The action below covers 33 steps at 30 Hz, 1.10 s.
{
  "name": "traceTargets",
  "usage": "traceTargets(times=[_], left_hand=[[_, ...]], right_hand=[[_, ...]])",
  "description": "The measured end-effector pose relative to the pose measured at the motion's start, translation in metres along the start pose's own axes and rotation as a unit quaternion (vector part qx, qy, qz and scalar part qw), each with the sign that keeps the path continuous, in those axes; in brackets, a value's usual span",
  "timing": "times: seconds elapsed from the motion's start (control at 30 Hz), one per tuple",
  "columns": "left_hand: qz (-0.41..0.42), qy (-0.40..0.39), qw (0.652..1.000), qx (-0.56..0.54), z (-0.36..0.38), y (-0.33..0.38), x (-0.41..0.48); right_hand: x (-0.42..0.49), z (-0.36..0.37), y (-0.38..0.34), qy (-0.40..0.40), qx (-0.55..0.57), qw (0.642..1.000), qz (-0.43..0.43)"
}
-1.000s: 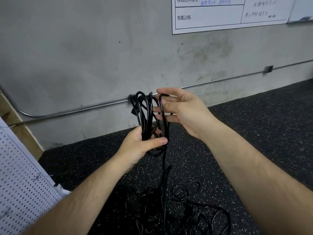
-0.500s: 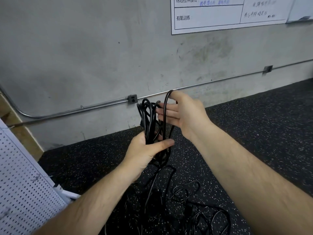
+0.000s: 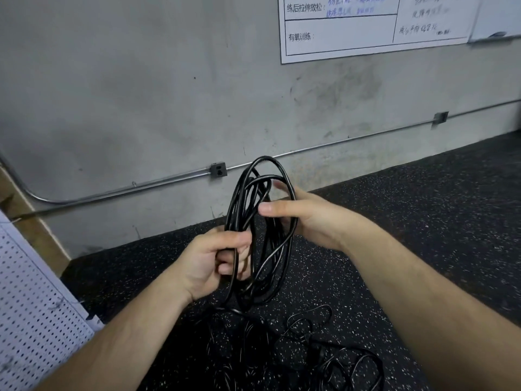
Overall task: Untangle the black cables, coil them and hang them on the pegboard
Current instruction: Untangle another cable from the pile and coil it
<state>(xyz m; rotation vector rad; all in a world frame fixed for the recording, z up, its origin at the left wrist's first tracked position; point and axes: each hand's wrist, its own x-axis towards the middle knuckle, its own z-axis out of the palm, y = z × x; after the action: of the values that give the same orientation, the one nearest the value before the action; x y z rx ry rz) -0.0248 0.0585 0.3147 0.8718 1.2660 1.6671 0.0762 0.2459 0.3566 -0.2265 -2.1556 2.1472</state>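
— From the head camera, how do the hands sit?

— Both forearms reach forward at chest height. The left hand point(image 3: 214, 258) is lower, knuckles up, fingers curled round the left side of the black coil point(image 3: 251, 292), thumb laid across the strands.

— And the other?

— The right hand point(image 3: 307, 218) is higher. It pinches the coil's right side, thumb in front and pointing left, fingers behind the strands.

— Where's the coil?

— Upright in the air between the hands, above the loose cables point(image 3: 324, 359) on the speckled floor point(image 3: 423, 207). The pegboard point(image 3: 33, 306) is at far left.
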Motion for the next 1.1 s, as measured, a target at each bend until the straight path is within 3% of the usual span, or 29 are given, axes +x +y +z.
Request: traceTargets(times=[0.1,0.27,0.47,0.67,0.73,0.97,1.1], left_hand=[[-0.003,-0.023,0.999,-0.023,-0.002,0.002,-0.001],[0.015,0.027,0.999,0.019,-0.002,0.002,0.000],[0.007,0.087,0.996,0.008,0.002,0.000,0.001],[0.040,0.063,0.997,0.028,-0.017,0.002,0.006],[0.044,0.067,0.996,0.030,-0.020,0.002,0.008],[0.014,0.072,0.996,0.045,-0.013,-0.004,0.009],[0.010,0.017,0.999,0.032,-0.007,-0.001,0.007]], right_hand=[[0.001,0.000,0.007,-0.033,0.014,0.999,-0.018],[0.008,0.000,0.010,0.027,0.076,0.997,0.007],[0.001,0.010,0.005,-0.055,0.135,0.989,0.030],[0.002,0.001,-0.005,-0.033,0.166,0.985,0.023],[0.005,-0.007,-0.005,-0.002,0.171,0.985,0.021],[0.010,-0.017,-0.001,0.130,-0.038,0.991,0.007],[0.013,-0.021,0.001,0.148,0.046,0.988,0.014]])
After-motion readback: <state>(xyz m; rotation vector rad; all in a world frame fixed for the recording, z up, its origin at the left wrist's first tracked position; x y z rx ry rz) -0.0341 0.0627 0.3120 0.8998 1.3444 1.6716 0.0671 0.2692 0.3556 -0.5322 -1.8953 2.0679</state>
